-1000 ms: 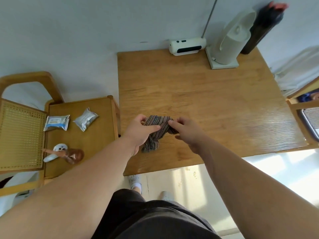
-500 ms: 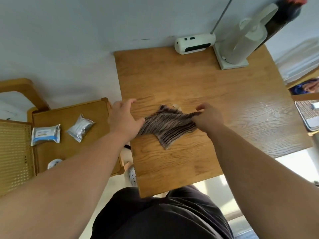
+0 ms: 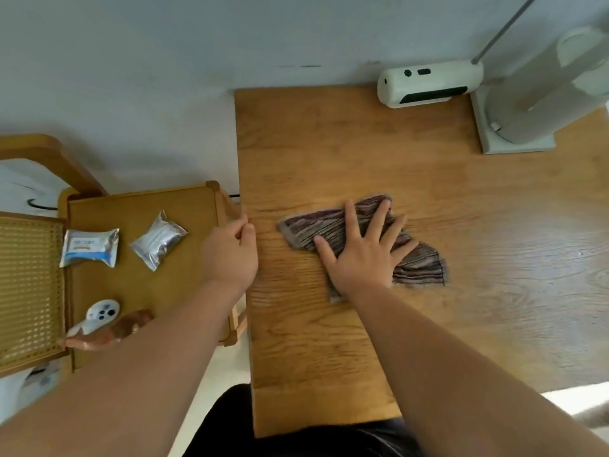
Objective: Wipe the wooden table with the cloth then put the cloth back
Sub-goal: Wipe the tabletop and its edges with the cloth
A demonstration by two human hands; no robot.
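right hand (image 3: 361,255) grip is flat and splayed, palm pressing down on the cloth (image 3: 356,239), not pinching it. left hand (image 3: 230,252) grip is loosely curled with nothing in it, resting at the left edge of the desk (image 3: 346,341), apart from the cloth.

hidden or unclear: the palm covers the middle of the cloth, so only its left end, top edge and right corner show. the white stand (image 3: 520,127) at the far right corner is cut off by the frame top and edge, can't tell what it is. a grey rod (image 3: 504,28) runs up out of frame behind the white device (image 3: 428,82). the desk's right side is cut off. the near edge is partly hidden by the person's dark clothing. a brownish item (image 3: 108,331) on the side table is blurred and partly behind the left forearm.

surface and room: wood-grain desk pushed against a pale wall, white device at the back edge. a lower wooden side table (image 3: 141,291) just left of the desk holds a silver packet (image 3: 159,240), a white-blue packet (image 3: 89,247) and a small white remote (image 3: 100,313). a cane panel (image 3: 29,285) sits at far left.

cloth: brown-grey with thin stripes, crumpled, spread unevenly, lying on the desk left of centre.
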